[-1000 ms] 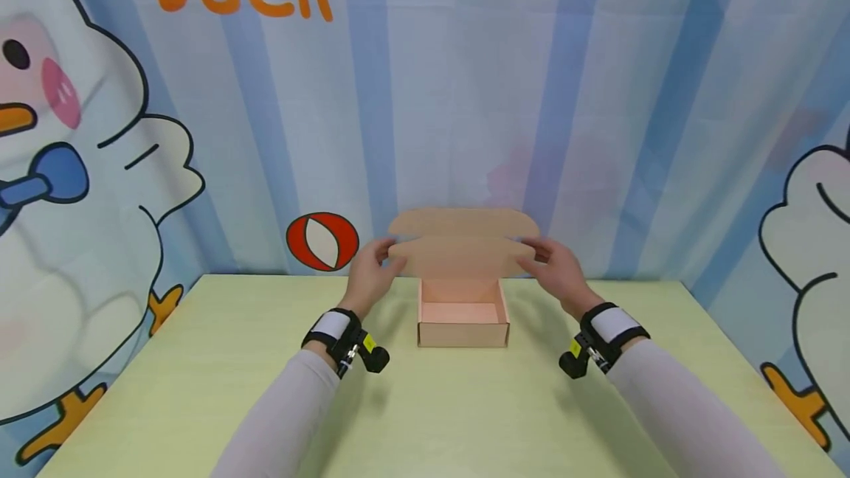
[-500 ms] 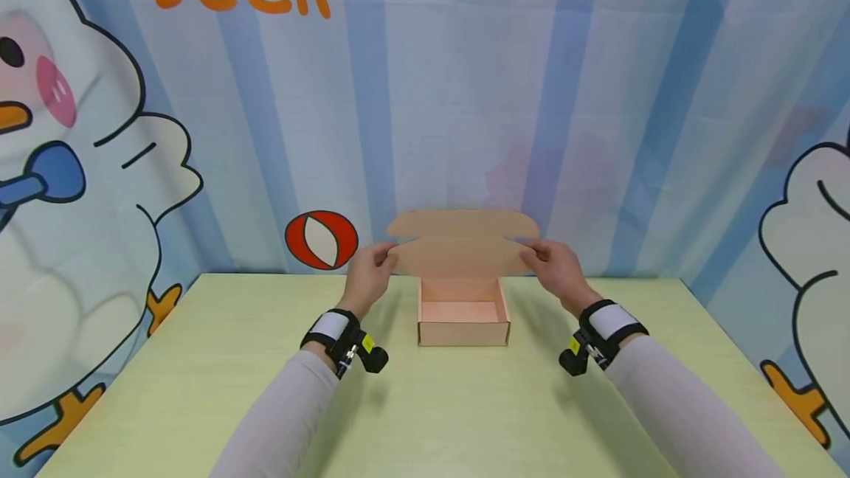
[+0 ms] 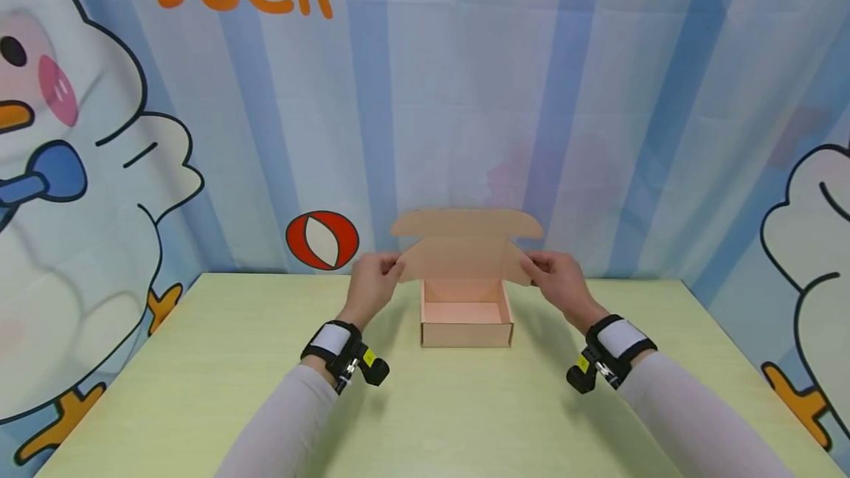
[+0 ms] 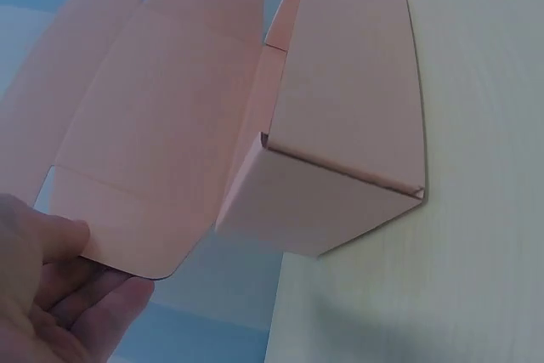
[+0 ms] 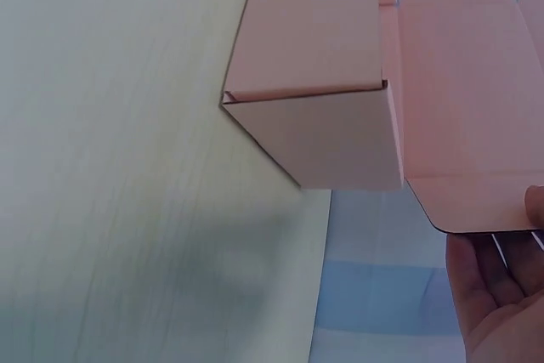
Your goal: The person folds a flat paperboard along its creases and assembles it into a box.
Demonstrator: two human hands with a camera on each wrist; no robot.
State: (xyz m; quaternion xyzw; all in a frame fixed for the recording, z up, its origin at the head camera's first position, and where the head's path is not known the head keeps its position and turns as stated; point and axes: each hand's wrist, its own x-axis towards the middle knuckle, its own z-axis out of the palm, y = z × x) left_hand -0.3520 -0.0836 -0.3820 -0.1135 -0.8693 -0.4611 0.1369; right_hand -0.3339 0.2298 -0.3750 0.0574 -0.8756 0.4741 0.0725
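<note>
A small cardboard box (image 3: 467, 335) stands on the table with its lid (image 3: 462, 258) raised at the back. My left hand (image 3: 372, 282) pinches the lid's left side flap (image 3: 412, 262) between thumb and fingers. On the other side, my right hand (image 3: 561, 285) pinches the right side flap (image 3: 515, 264) the same way. Both flaps are bent forward at their creases. Above them the rounded front flap (image 3: 467, 223) of the lid stands up. In the left wrist view the thumb lies on the inner face of the flap (image 4: 127, 240), with fingers behind it. No contents show inside the box.
The pale yellow table (image 3: 465, 419) reaches back to a blue striped curtain (image 3: 458, 94) with printed ducks and a red-and-white ball (image 3: 322, 240). Each wrist carries a strapped camera (image 3: 375, 367).
Both side flaps have been folded forward from the lid's plane, and both hands have come slightly down and closer to me with them. The box has shifted a touch to the right in view.
</note>
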